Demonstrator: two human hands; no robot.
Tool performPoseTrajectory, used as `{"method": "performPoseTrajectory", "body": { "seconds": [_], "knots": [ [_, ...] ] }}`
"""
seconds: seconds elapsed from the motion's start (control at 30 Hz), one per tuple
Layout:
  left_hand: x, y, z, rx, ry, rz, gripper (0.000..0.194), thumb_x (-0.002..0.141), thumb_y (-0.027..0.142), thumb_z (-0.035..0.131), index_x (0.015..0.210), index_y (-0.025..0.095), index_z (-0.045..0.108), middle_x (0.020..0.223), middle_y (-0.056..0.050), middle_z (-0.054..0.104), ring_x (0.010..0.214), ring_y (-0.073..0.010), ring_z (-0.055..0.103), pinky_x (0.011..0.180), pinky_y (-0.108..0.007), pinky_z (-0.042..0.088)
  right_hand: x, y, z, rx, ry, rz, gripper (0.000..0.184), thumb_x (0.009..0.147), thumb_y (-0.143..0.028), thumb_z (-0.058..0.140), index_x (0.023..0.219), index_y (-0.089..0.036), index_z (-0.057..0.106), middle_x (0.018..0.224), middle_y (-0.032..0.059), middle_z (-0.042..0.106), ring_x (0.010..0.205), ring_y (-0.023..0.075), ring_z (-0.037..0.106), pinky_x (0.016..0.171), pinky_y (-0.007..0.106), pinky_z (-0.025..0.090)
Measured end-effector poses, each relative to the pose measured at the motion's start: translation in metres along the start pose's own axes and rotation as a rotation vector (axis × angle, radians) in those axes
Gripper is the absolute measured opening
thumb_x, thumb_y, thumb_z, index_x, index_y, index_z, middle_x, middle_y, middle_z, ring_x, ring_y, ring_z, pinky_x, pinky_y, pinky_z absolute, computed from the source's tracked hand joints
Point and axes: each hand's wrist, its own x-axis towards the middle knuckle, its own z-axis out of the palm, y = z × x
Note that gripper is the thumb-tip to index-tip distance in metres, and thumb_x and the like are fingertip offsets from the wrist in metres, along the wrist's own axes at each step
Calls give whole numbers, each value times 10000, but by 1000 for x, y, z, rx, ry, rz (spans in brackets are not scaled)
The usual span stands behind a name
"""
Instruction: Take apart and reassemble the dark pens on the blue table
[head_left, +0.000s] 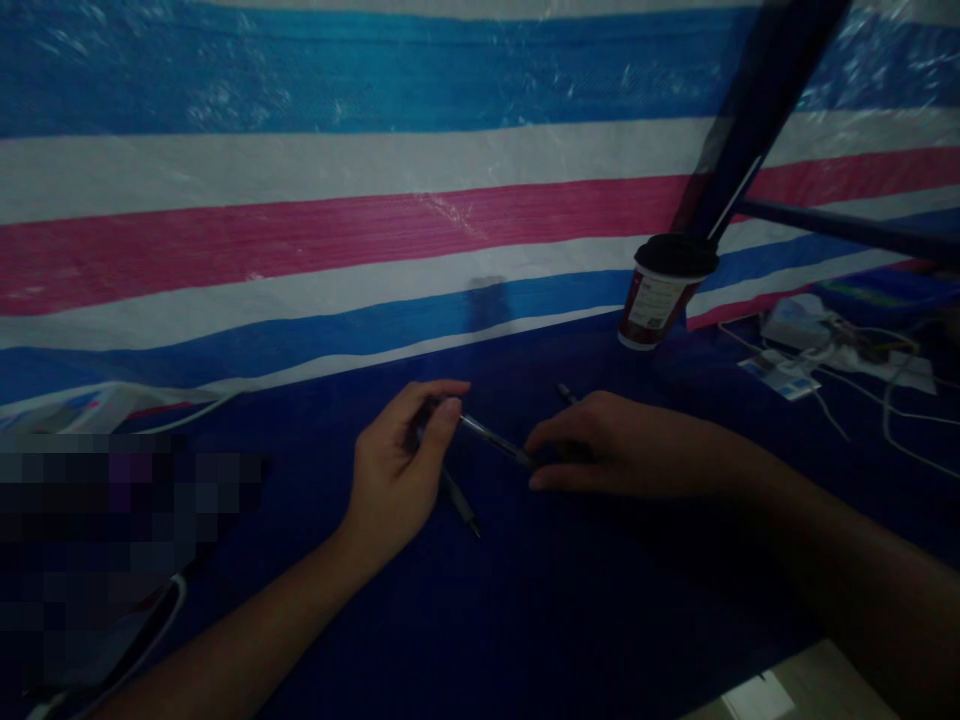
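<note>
I have the left hand (401, 470) and the right hand (600, 445) facing each other over a dark blue tabletop (585, 590), with a clear-barrelled pen (491, 437) spanning the gap between them. The left thumb and forefinger are closed on one end of it, the thumb lying over the barrel; the right thumb and forefinger pinch the other end, and the rest of those fingers curl under, out of my sight. The pen slants down from the left fingertips to the right ones.

Just below the left thumb I see a dark pen (461, 502), its tip pointing away from the palm; its upper end goes behind the hand, so I can't tell whether any finger touches it. Just beyond the right knuckles a slim dark object (566, 394) pokes out, mostly hidden from me.

Farther past the right fingers, a lidded paper cup (664, 295) stands near a striped sheet (337, 235). Well to the right of those fingers, white cables (889, 400) trail among small items too dim for me to name.
</note>
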Motion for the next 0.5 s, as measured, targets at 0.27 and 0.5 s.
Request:
{"method": "performPoseTrajectory", "body": {
  "seconds": [0.27, 0.5],
  "knots": [
    [18, -25, 4, -71, -132, -265, 295, 969, 441, 532, 821, 209, 639, 619, 36, 520, 538, -133, 478, 515, -261, 378, -16, 34, -20, -319, 68, 454, 507, 848, -627, 684, 584, -197, 640, 550, 53, 617, 421, 131, 487, 452, 297, 293],
    [13, -34, 11, 303, -234, -70, 246, 960, 383, 561, 876, 197, 700, 806, -27, 687, 772, -215, 616, 730, -367, 453, -12, 27, -16, -351, -81, 489, 281, 916, -367, 634, 709, -189, 702, 740, 104, 709, 573, 197, 620, 513, 313, 344]
  ]
}}
